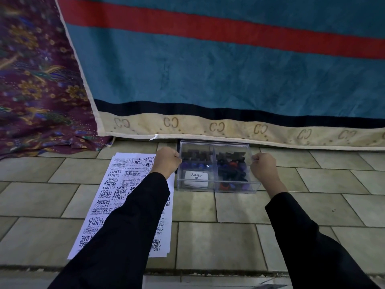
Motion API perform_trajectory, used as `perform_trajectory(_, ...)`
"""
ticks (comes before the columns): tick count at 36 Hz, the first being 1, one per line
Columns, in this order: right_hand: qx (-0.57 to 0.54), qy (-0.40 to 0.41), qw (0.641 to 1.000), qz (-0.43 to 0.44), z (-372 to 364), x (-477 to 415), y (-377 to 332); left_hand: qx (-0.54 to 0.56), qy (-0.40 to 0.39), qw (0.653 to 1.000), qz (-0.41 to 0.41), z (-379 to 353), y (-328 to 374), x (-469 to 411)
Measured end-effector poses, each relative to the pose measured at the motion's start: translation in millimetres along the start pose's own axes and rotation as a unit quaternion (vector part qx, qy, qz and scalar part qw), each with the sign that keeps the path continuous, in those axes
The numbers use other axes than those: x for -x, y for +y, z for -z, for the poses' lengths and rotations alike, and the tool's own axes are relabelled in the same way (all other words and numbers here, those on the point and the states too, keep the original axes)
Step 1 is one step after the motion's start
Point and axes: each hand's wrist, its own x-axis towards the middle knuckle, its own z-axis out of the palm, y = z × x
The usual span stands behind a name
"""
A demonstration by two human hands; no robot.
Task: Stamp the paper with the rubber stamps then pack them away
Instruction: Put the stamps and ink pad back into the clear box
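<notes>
Black sleeves (125, 226); box (216, 189) between curled fingers (177, 158)

left hand (166, 161) gripping, right hand (263, 166) gripping

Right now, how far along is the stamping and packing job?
Done: the paper is covered in prints, and the stamps and ink pad lie inside the clear box. In hand: the left hand and right hand grip its top edges. Left: at most closing the box and setting it aside.
</notes>
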Motion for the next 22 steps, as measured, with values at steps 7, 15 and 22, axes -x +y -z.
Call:
perform_trajectory(7, -0.048, -0.028, 0.997, -0.056, 4, -7, 3, 0.018, 0.003, 1.000, 0.007, 0, -1, 3)
perform_trajectory(15, -0.087, -0.040, 0.992, -0.077, -2, 0, 7, 0.034, 0.015, 0.999, 0.013, -4, -4, 10)
perform_trajectory(22, -0.088, -0.039, 0.992, -0.078, -3, 13, 12, -0.043, 0.005, 0.999, -0.020, -1, 1, 18)
